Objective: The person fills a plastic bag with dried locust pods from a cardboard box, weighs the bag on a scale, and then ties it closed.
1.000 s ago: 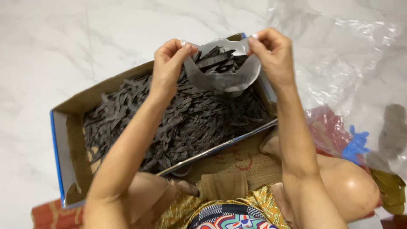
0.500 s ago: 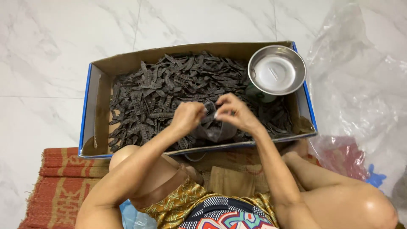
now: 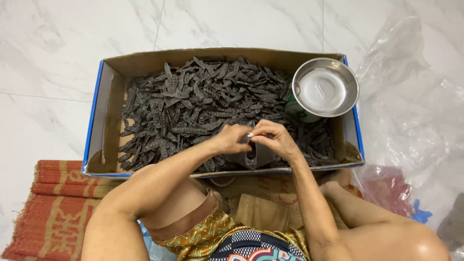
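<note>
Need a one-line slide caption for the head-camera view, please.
Both hands, left hand and right hand, pinch a small clear bag over a cardboard box of dark dried pods, beside a steel bowl.

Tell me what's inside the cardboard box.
The cardboard box holds a heap of dark dried pods, with a steel bowl on a green-and-white container whose body is hidden. The box floor is mostly covered.

Both hands, left (image 3: 231,139) and right (image 3: 273,140), met over a small clear bag (image 3: 255,155), pinching its top, above a box (image 3: 104,121) of dark pods (image 3: 193,106); a steel bowl (image 3: 325,87) sat in its corner.
</note>
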